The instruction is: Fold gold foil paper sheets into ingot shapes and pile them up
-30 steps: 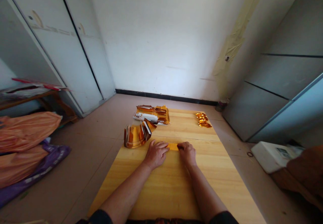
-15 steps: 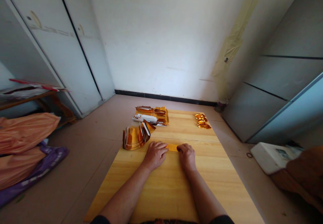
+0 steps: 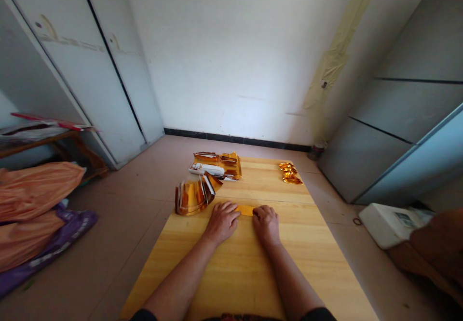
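A narrow folded strip of gold foil paper lies flat on the wooden table, spanning the gap between my two hands. My left hand presses its bent fingers on the strip's left end. Over the right end curls my right hand, thumb and fingers closed on it; that end is hidden beneath the fingers. Left of my left hand stands a curved stack of gold foil sheets. Behind it is a second pile of gold foil sheets with white paper showing.
Several folded gold foil pieces sit at the far right corner of the wooden table. A white box rests on the floor to the right, below a grey cabinet. Orange and purple bags lie at left.
My right hand has shifted slightly left, towards my left hand. The dark edge of the foil beside its fingers no longer shows. My left hand has stayed nearly still.
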`<action>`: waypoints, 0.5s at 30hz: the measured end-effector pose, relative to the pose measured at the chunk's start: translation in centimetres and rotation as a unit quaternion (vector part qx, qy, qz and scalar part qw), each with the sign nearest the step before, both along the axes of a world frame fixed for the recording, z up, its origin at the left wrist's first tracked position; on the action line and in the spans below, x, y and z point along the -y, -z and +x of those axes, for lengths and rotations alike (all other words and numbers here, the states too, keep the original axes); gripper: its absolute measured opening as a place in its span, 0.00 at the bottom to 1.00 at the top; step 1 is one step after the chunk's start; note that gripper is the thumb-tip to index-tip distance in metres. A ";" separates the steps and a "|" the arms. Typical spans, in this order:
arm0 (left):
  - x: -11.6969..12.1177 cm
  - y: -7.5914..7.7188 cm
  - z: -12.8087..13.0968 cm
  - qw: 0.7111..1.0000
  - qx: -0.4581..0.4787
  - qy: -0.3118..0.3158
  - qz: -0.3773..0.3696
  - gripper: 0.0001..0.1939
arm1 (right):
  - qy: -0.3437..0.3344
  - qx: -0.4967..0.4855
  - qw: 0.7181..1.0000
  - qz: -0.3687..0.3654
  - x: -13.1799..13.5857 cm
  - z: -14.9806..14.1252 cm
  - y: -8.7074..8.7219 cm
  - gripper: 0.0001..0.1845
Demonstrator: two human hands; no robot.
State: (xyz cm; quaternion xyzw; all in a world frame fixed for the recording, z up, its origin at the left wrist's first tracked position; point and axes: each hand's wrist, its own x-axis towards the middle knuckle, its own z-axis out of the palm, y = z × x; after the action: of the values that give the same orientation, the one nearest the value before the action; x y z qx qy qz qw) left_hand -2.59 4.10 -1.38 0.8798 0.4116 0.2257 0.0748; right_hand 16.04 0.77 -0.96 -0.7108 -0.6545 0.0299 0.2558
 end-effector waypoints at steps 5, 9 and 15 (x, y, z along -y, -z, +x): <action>0.1 -0.1 0.1 1.000 0.001 -0.007 0.002 0.16 | 0.002 0.002 1.000 -0.012 0.1 -0.1 -0.3 0.09; 0.1 0.0 0.3 1.000 0.001 -0.006 0.002 0.16 | 0.001 0.006 1.000 -0.019 0.0 -0.1 -0.2 0.10; -0.2 0.1 0.3 1.000 0.002 -0.007 0.004 0.16 | -0.009 0.014 1.000 -0.018 -0.3 -0.1 -0.2 0.10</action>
State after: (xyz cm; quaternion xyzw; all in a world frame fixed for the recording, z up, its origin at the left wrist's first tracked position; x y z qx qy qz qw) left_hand -2.32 4.32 -1.49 0.8770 0.4164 0.2290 0.0708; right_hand 15.99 1.09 -0.81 -0.7094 -0.6641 0.0338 0.2337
